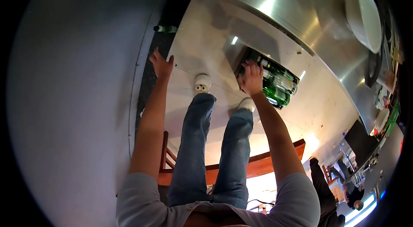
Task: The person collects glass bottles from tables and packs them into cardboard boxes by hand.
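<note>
My left hand [162, 65] reaches out over the dark strip along the wall, thumb and fingers apart, holding nothing. Beyond its fingertips a green bottle [167, 29] lies on that strip, apart from the hand. My right hand [252, 79] is at the left side of a dark box [244, 53], its fingers curled over the edge; the fingertips are partly hidden. Inside the box several green glass bottles [277, 81] lie side by side, some with pale labels.
A steel counter [297, 7] runs along the upper right, with a white bowl [363, 18] on it. Behind my legs is a wooden chair [262, 164]. A plain wall [81, 81] stands at the left. Another person [355, 197] is at far lower right.
</note>
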### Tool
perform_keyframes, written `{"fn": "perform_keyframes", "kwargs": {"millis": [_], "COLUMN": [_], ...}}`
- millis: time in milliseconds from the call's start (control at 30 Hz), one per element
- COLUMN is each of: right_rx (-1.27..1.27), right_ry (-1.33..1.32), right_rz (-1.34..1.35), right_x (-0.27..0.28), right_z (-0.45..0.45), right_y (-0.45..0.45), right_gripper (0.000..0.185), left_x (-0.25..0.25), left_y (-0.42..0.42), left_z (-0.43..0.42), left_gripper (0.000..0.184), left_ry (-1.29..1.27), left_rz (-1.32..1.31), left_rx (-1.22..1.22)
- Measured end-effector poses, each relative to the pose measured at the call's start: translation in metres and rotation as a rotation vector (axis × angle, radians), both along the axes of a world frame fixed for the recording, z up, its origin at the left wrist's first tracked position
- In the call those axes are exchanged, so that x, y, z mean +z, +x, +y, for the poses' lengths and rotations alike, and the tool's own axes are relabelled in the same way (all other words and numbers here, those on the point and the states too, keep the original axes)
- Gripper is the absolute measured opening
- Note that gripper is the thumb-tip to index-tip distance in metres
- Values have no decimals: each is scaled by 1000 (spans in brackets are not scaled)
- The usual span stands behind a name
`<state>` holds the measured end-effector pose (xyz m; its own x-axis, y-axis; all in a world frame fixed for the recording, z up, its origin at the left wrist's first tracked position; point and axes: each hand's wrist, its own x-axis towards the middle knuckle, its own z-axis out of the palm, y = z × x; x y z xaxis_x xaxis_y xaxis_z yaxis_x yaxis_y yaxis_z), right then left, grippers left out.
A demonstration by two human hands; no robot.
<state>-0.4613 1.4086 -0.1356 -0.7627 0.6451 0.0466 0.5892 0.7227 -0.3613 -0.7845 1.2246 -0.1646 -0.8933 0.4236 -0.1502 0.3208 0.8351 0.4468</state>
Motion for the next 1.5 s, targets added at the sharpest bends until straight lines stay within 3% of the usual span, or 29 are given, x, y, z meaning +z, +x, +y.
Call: {"fn": "perform_keyframes", "kwargs": {"millis": [133,200,267,300,367,400,467,633,833,967,1033,1067,1100,1133,1200,1267,1367,1500], "right_rx": [53,65,74,77,85,94,93,-19,-381,-658,-788,-901,-960,-1063,-1228,-1318,-1319,-1399], "right_ry": [-4,-59,-92,-134,-139,-172,-209,-361,-625,-799,-800,-803,-817,-963,-1228,-1362,-1552,-1354], "right_rz": [49,72,77,88,102,111,118,94,36,-9,0,-16,40,56,162,435,685,715], "right_x": [-7,-18,-27,-31,-38,-42,-44,-21,35,49,55,56,62,66,95,121,102,76], "right_z": [-12,-20,-30,-37,-52,-59,-73,-90,-72,-51,-41,-37,-32,-27,-13,-8,0,12], "right_y": [-79,-106,-122,-127,-132,-132,-128,-106,-87,-56,-33,-19,-4,14,51,96,171,218], "right_gripper": [43,42,40,38,35,34,33,32,28,34,39,45,54,58,67,67,52,49], "left_x": [13,-18,-56,-71,-90,-96,-99,-30,84,170,200,215,230,240,250,240,199,134], "left_y": [-72,-107,-133,-144,-155,-155,-146,-98,-26,41,70,85,99,112,144,169,206,247], "left_z": [36,51,60,66,70,67,61,38,38,46,52,56,60,65,75,82,99,120], "left_gripper": [79,77,62,62,37,37,19,19,25,24,24,24,24,23,25,29,33,43], "left_ry": [-146,-181,-107,-102,-184,-187,-75,228,248,248,308,301,307,312,312,316,310,326], "left_rz": [84,104,262,256,67,57,166,81,-17,-159,-439,-430,-647,-863,-983,-1206,-1356,-1496], "left_rx": [-106,-178,-386,-383,-475,-472,-438,-403,-456,-486,-433,-454,-403,-344,-322,-263,-243,-79]}}
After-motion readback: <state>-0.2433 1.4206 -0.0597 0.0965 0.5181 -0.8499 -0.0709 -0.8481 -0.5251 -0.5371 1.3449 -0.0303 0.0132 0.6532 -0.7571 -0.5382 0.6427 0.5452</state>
